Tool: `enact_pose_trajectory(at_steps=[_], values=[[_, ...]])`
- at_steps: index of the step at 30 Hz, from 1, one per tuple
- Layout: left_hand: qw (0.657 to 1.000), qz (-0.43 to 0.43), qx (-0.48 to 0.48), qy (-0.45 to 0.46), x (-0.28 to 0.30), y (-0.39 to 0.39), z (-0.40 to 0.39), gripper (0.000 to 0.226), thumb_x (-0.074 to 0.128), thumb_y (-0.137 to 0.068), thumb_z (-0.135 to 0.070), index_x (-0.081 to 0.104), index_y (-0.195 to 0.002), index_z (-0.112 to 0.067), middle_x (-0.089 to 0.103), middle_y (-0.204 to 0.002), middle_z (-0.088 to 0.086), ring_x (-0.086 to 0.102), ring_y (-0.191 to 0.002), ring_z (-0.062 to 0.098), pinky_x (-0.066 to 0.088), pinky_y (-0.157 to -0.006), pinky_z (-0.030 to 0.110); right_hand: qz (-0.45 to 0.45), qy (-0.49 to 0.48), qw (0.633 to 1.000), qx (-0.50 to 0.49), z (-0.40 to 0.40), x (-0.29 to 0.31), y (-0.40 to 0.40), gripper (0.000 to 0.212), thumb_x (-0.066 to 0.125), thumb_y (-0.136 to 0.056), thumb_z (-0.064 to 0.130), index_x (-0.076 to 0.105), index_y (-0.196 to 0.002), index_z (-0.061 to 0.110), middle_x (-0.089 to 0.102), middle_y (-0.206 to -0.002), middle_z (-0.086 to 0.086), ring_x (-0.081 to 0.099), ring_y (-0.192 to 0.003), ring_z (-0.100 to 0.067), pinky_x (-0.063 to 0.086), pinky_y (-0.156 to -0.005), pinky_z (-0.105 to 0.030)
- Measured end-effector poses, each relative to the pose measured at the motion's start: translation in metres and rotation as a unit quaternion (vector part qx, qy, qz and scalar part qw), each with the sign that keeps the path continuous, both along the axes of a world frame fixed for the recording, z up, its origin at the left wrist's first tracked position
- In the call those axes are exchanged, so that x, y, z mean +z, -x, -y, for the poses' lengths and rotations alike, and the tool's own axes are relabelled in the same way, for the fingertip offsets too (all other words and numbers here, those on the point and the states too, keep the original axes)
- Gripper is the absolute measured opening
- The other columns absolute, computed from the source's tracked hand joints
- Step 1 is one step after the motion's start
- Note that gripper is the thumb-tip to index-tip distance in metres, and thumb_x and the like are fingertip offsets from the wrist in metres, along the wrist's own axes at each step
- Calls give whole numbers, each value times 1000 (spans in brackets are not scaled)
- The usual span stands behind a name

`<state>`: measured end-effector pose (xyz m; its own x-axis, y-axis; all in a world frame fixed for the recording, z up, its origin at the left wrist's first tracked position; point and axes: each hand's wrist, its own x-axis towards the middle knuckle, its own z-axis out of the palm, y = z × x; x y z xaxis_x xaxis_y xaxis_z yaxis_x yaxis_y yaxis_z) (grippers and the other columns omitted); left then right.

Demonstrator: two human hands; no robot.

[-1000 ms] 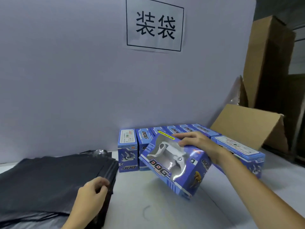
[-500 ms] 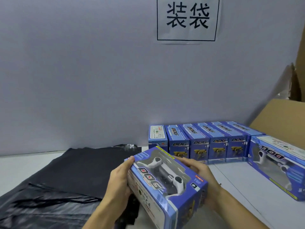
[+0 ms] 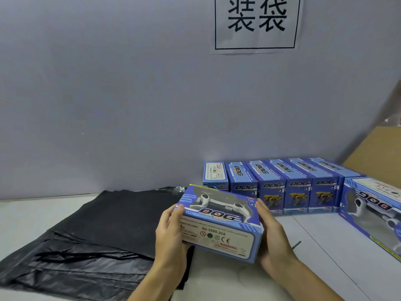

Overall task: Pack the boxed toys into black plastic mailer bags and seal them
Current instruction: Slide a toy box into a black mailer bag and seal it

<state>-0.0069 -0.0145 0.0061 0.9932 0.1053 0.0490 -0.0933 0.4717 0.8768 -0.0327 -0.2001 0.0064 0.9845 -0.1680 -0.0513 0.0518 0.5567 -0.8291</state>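
The toy box (image 3: 219, 222) is gripped between the fingers of the left hand (image 3: 171, 233) and right hand (image 3: 273, 233), long axis crosswise; the mailer bags (image 3: 97, 235) lie leftward, apparently nearer the left hand.

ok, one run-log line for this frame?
stage: box picked, not bagged | left hand: grips toy box left end | right hand: grips right end | mailer bags: stacked flat, left of box
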Motion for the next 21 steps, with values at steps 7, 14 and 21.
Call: enact_pose_trajectory(at_steps=[7, 14, 21], values=[[994, -26, -98, -49, 11, 5, -3, 38, 61, -88, -45, 68, -104, -11, 73, -102, 16, 71, -89, 31, 60, -72, 51, -13, 32, 997, -75, 23, 6, -1, 45, 57, -98, 24, 49, -141, 35, 74, -111, -9, 74, -73, -28, 56, -67, -41], [803, 143, 86, -573, -10, -25, -53, 29, 51, -101, -22, 60, -128, -26, 51, -141, -9, 47, -132, 11, 40, -110, 33, -32, 98, 990, -99, 60, 20, -1, 27, 61, -93, 27, 65, -120, 28, 75, -104, -15, 70, -79, -38, 52, -77, -48], [618, 45, 2, -785, -38, -36, -67, 52, 25, -106, -45, 21, -156, -29, 17, -164, -3, 11, -152, 17, 12, -123, 41, -47, 140, 982, -121, 69, 8, -6, 17, 65, -92, 24, 65, -101, 39, 77, -94, -11, 72, -80, -40, 56, -80, -53]])
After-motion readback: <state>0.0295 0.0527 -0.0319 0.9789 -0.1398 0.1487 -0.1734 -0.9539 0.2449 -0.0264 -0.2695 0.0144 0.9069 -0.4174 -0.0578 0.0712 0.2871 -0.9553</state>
